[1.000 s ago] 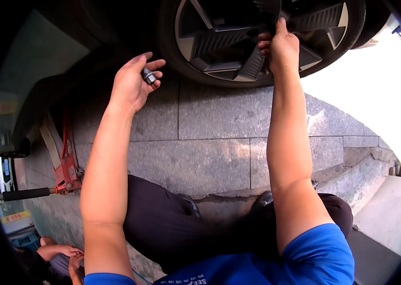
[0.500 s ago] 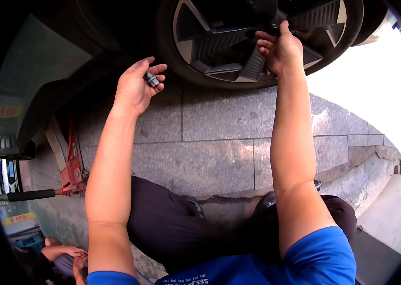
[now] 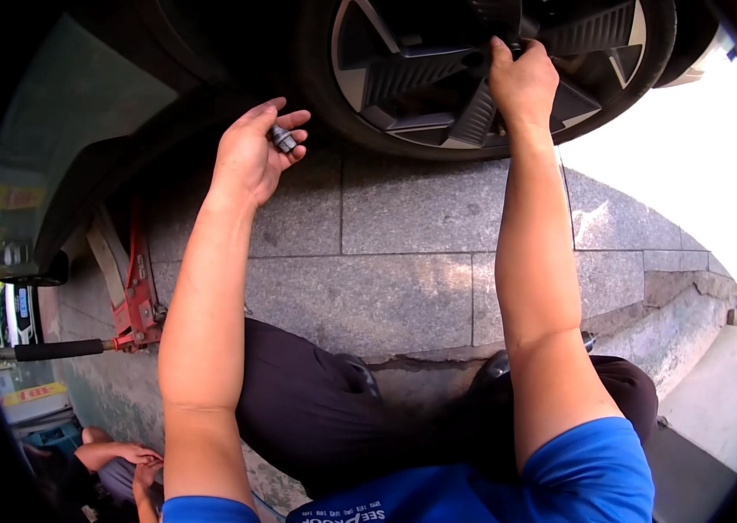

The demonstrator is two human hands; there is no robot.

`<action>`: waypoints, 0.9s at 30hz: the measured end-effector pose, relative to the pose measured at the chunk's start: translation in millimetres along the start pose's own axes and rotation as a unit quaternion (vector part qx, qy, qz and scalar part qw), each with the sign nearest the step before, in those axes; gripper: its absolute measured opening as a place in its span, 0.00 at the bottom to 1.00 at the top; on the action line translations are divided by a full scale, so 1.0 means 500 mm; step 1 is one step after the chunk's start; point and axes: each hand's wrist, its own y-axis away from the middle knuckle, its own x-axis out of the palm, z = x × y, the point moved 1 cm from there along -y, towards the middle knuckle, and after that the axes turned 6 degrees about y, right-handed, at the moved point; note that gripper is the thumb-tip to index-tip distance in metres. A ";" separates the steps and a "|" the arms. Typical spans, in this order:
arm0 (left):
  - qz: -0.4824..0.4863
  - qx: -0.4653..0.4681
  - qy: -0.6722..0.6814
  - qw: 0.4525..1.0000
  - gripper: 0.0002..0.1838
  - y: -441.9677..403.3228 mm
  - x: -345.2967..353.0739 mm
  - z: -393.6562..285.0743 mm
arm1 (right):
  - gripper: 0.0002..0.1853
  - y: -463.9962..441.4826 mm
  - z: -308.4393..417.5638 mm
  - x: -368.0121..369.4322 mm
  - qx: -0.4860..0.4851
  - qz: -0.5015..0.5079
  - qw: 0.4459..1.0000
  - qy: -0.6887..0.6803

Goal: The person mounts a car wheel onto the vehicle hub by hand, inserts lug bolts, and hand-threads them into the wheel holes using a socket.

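Note:
My left hand (image 3: 255,150) is closed loosely around a dark metal lug nut (image 3: 284,139), whose hexagonal end shows between the fingers. At the hub of a car wheel (image 3: 425,120) with dark and silver spokes, my right hand (image 3: 523,80) has its thumb and fingers closed on something I cannot make out. The fingertips touch or nearly touch the wheel centre, and the back of the hand hides most of what is between them.
A red floor jack (image 3: 136,309) with a black-gripped handle (image 3: 59,349) stands on the left. Grey stone paving (image 3: 368,296) lies below the wheel. Another person's hands (image 3: 143,462) rest together at the lower left. A low concrete edge (image 3: 674,336) runs at the right.
My right hand has turned at the wheel hub, its thumb moving left and its fingers folding toward the centre. My left hand still holds the lug nut, in nearly the same place.

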 end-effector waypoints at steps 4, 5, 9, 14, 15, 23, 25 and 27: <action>0.005 -0.007 0.002 1.000 0.20 0.001 0.001 0.001 | 0.17 -0.007 0.005 -0.004 0.275 0.151 0.839 -0.445; 0.001 -0.009 0.000 1.000 0.20 0.002 0.002 0.001 | 0.17 -0.005 0.007 -0.002 0.273 0.151 0.839 -0.446; 0.004 -0.006 0.001 1.000 0.20 0.001 0.009 0.002 | 0.17 -0.004 0.012 -0.002 0.273 0.135 0.847 -0.436; 0.017 0.014 0.072 0.997 0.19 0.000 0.018 0.005 | 0.21 0.039 0.006 -0.022 0.055 -0.033 0.996 -0.063; 0.014 0.026 0.094 0.995 0.19 -0.001 0.017 0.003 | 0.22 0.070 0.027 -0.034 0.043 -0.049 0.996 -0.065; 0.034 0.072 0.201 0.976 0.18 -0.017 0.039 -0.003 | 0.16 0.252 0.147 0.017 -0.066 0.323 0.872 -0.363; 0.047 0.088 0.193 0.976 0.17 -0.004 0.048 -0.003 | 0.15 0.264 0.168 0.006 -0.092 0.302 0.880 -0.355; 0.053 0.095 0.190 0.976 0.17 -0.006 0.039 -0.006 | 0.15 0.266 0.175 0.002 -0.112 0.287 0.892 -0.332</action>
